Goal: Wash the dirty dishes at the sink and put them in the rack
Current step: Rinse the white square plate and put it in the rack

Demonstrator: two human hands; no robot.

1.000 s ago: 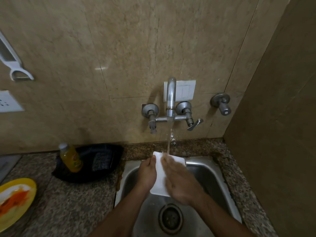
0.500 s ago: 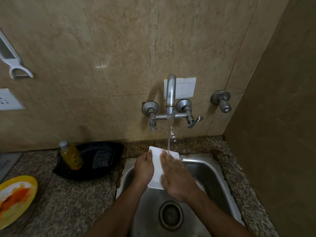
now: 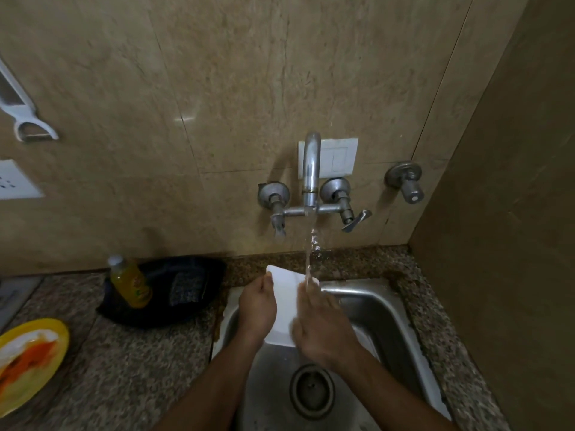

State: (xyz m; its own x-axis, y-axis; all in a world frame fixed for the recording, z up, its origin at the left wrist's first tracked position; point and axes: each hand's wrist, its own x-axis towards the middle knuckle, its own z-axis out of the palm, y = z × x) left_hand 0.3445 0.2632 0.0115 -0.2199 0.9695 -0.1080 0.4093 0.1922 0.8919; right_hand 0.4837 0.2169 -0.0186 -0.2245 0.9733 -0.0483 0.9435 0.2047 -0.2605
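A white rectangular plate point(image 3: 285, 301) is held over the steel sink point(image 3: 385, 309) under the running water from the wall tap point(image 3: 311, 169). My left hand point(image 3: 256, 309) grips the plate's left edge, fingers curled round it. My right hand point(image 3: 323, 325) lies flat on the plate's face, and the stream lands on its fingers. A second white dish point(image 3: 365, 334) shows partly in the sink behind my right hand. A dirty yellow plate point(image 3: 29, 363) with orange and white smears sits on the counter at the far left.
A yellow soap bottle point(image 3: 130, 283) stands on a dark cloth or bag point(image 3: 174, 290) left of the sink on the granite counter point(image 3: 140, 362). The sink drain point(image 3: 312, 390) lies below my hands. A side wall closes in on the right. No rack shows.
My hands and the white plate stay under the stream; the right hand has slid a little along the plate's face. The view has tilted slightly.
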